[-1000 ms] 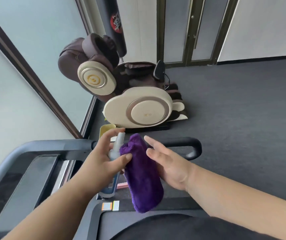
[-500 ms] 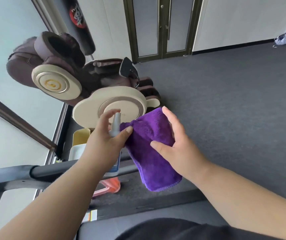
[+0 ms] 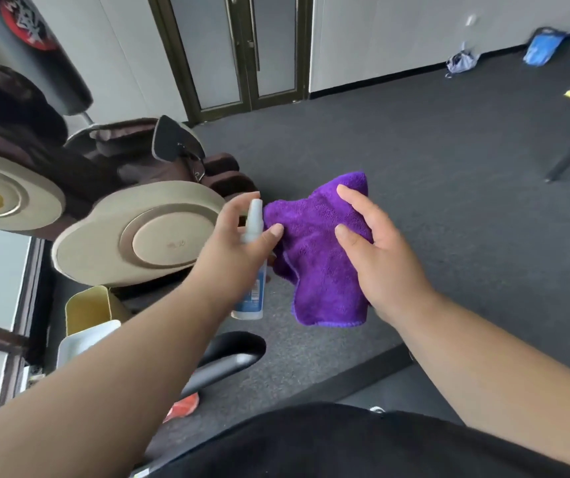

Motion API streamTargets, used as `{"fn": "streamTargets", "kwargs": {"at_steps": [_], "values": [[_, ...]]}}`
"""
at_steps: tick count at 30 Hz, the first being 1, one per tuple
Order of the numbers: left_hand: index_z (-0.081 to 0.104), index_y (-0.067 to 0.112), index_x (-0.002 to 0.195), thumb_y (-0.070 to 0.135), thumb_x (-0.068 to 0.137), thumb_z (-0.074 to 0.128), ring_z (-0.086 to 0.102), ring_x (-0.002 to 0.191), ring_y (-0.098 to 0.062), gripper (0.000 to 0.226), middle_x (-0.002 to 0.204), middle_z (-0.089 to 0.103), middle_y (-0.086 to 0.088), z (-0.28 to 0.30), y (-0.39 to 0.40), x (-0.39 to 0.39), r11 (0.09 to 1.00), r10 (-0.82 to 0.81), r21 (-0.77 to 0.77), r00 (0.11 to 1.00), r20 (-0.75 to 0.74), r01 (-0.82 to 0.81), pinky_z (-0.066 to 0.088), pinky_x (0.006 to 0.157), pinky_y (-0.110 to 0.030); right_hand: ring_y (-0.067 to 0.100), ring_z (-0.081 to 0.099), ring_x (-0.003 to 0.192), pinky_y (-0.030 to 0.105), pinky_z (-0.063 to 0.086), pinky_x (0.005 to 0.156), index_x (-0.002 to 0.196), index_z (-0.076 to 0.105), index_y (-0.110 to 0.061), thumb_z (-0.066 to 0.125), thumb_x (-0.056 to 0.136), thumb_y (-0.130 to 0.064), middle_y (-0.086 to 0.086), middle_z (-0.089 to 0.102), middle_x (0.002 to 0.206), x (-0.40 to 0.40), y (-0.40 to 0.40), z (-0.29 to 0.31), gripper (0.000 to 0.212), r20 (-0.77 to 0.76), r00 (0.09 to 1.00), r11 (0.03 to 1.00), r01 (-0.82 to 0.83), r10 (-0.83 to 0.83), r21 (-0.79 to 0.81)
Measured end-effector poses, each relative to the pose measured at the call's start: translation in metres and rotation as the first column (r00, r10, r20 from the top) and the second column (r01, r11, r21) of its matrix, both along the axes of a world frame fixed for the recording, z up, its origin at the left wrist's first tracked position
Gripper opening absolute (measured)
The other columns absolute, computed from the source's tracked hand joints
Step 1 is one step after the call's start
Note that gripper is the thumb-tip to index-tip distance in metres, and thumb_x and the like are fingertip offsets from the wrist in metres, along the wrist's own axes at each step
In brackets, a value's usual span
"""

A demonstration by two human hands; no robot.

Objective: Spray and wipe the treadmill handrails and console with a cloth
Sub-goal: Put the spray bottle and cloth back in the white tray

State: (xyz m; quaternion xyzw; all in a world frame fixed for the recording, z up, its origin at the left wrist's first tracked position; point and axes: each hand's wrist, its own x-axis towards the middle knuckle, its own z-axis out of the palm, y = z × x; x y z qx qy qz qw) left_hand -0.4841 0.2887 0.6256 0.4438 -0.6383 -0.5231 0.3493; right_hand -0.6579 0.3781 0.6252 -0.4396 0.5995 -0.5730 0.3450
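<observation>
My left hand (image 3: 232,243) has its grip clenched round the spray bottle (image 3: 253,267), index finger up over the nozzle, thumb pressed to the bottle's front. The bottle stands roughly upright, nozzle aimed toward 3 o'clock, straight at the purple cloth (image 3: 314,257). My right hand (image 3: 376,257) grasps that cloth from the 3 o'clock side, thumb on the near face, fingers spread over the top.

What has changed: a second ago the cloth hung as a narrow bundle off my left fingers with the right hand only reaching for it. Now the right hand has taken it and opened it out into a broad face, and both hands have come up and away from the treadmill. My view has swung too; the console has dropped out of frame, and only the rounded end of one handrail (image 3: 232,357) shows at 6 o'clock, below the hands and well apart from them.

I read that as the spray step being set up: wet the cloth first, then wipe. No wiping has begun, I judge. The next move needs a nozzle press with the cloth held close. A massage chair (image 3: 132,232) sits on the floor at 9 o'clock.
</observation>
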Motion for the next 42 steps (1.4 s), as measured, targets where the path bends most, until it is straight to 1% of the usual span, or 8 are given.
{"fn": "streamTargets", "kwargs": {"at_steps": [2, 5, 11, 17, 22, 26, 36, 42], "values": [[0.049, 0.034, 0.128, 0.032, 0.086, 0.072, 0.069, 0.082, -0.014, 0.047, 0.101, 0.070, -0.002, -0.013, -0.006, -0.028, 0.992, -0.051, 0.106, 0.993, -0.103, 0.062, 0.057, 0.068, -0.038, 0.007, 0.058, 0.122, 0.042, 0.044, 0.108, 0.123, 0.059, -0.054, 0.057, 0.098, -0.017, -0.017, 0.062, 0.130, -0.024, -0.012, -0.010, 0.045, 0.132, 0.991, 1.000, 0.012, -0.010, -0.015], [0.048, 0.023, 0.132, 0.024, 0.084, 0.072, 0.068, 0.099, -0.014, 0.054, 0.112, 0.070, 0.001, -0.029, -0.013, -0.079, 0.965, -0.068, 0.227, 0.961, -0.266, 0.131, 0.055, 0.077, -0.029, 0.010, 0.062, 0.117, 0.042, 0.046, 0.105, 0.123, 0.060, -0.049, 0.055, 0.099, -0.012, -0.013, 0.066, 0.126, -0.070, -0.032, -0.026, 0.044, 0.262, 0.965, 1.000, 0.017, -0.014, -0.009], [0.051, 0.039, 0.128, 0.023, 0.076, 0.075, 0.066, 0.104, -0.033, 0.059, 0.119, 0.064, -0.006, -0.043, -0.051, -0.178, 0.956, 0.148, 0.282, 0.963, -0.224, -0.082, 0.057, 0.073, -0.057, 0.003, 0.059, 0.118, 0.043, 0.045, 0.107, 0.122, 0.053, -0.062, 0.066, 0.088, -0.034, -0.026, 0.061, 0.125, -0.181, -0.085, -0.051, 0.046, 0.089, 0.991, 0.991, -0.104, 0.097, 0.081], [0.053, 0.051, 0.115, 0.017, 0.083, 0.073, 0.068, 0.088, -0.034, 0.050, 0.101, 0.068, -0.009, -0.043, -0.090, -0.234, 0.936, 0.320, 0.198, 0.936, -0.144, -0.290, 0.058, 0.074, -0.057, -0.002, 0.057, 0.117, 0.036, 0.044, 0.107, 0.127, 0.049, -0.059, 0.075, 0.083, -0.035, -0.026, 0.059, 0.127, -0.240, -0.153, -0.054, 0.056, -0.045, 0.976, 0.971, -0.207, 0.214, 0.120], [0.050, 0.052, 0.117, 0.022, 0.084, 0.072, 0.067, 0.091, -0.037, 0.050, 0.100, 0.067, -0.012, -0.046, -0.134, -0.247, 0.914, 0.391, 0.158, 0.916, -0.087, -0.374, 0.059, 0.074, -0.054, 0.001, 0.052, 0.124, 0.038, 0.043, 0.108, 0.129, 0.038, -0.068, 0.077, 0.063, -0.058, -0.016, 0.050, 0.139, -0.254, -0.209, -0.061, 0.077, -0.162, 0.928, 0.932, -0.301, 0.334, 0.202], [0.048, 0.051, 0.120, 0.020, 0.086, 0.071, 0.068, 0.077, -0.015, 0.051, 0.094, 0.064, 0.000, -0.059, -0.178, -0.253, 0.919, 0.392, 0.096, 0.915, -0.098, -0.383, 0.060, 0.076, -0.045, -0.001, 0.048, 0.122, 0.027, 0.039, 0.107, 0.138, 0.034, -0.060, 0.085, 0.071, -0.042, -0.015, 0.043, 0.141, -0.267, -0.251, -0.064, 0.086, -0.239, 0.885, 0.908, -0.347, 0.400, 0.234], [0.046, 0.052, 0.119, 0.018, 0.088, 0.070, 0.068, 0.083, -0.017, 0.052, 0.093, 0.070, 0.009, -0.190, -0.375, -0.215, 0.946, 0.310, -0.052, 0.941, -0.139, -0.319, 0.057, 0.082, -0.042, -0.008, 0.044, 0.105, 0.012, 0.032, 0.090, 0.143, 0.035, -0.052, 0.081, 0.079, -0.034, -0.017, 0.040, 0.130, -0.232, -0.452, -0.175, 0.081, -0.436, 0.821, 0.929, -0.323, 0.369, 0.178], [0.047, 0.050, 0.120, 0.014, 0.085, 0.071, 0.065, 0.076, -0.013, 0.055, 0.089, 0.068, 0.000, -0.227, -0.422, -0.146, 0.878, 0.477, -0.015, 0.877, -0.060, -0.478, 0.056, 0.078, -0.036, -0.032, 0.037, 0.105, -0.003, 0.033, 0.084, 0.135, 0.033, -0.062, 0.084, 0.074, -0.037, -0.033, 0.038, 0.126, -0.161, -0.544, -0.223, 0.083, -0.344, 0.664, 0.748, -0.593, 0.664, 0.299]]}}
